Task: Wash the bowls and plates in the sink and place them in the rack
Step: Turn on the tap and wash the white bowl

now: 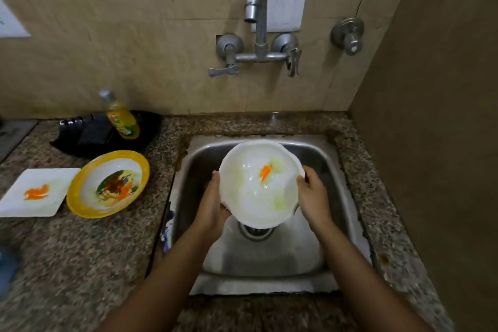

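**A:** How far along is the washing?

**B:** Barely begun, I'd judge. The speckled brown granite counter (80, 250) carries only dirty pieces, and the square stainless steel sink (269, 259) has a single piece in it.

**A:** Is the water running?

**B:** I see no stream from the wall-mounted grey metal tap (257, 8).

**A:** Which piece is in the sink?

**B:** The round white bowl (258, 191). It is held up over the drain and tipped toward the person. It has an orange smear and pale greenish residue inside.

**A:** And what is waiting?

**B:** Two pieces on the counter to the left. The yellow-rimmed round dish (107, 183) has brown and orange leftovers. Touching it is the white square plate (35, 191), streaked orange.

**A:** What are the hands doing?

**B:** The left hand (213, 202) cups the bowl's left edge, with its fingers curled underneath. The right hand (312, 194) grips the right rim, thumb on top.

**A:** Is there any soap?

**B:** A yellow plastic bottle (122, 121) stands behind the dishes, untouched.

**A:** So what is left?

**B:** All three pieces still need scrubbing, rinsing and racking, and I can't pick out a rack for certain
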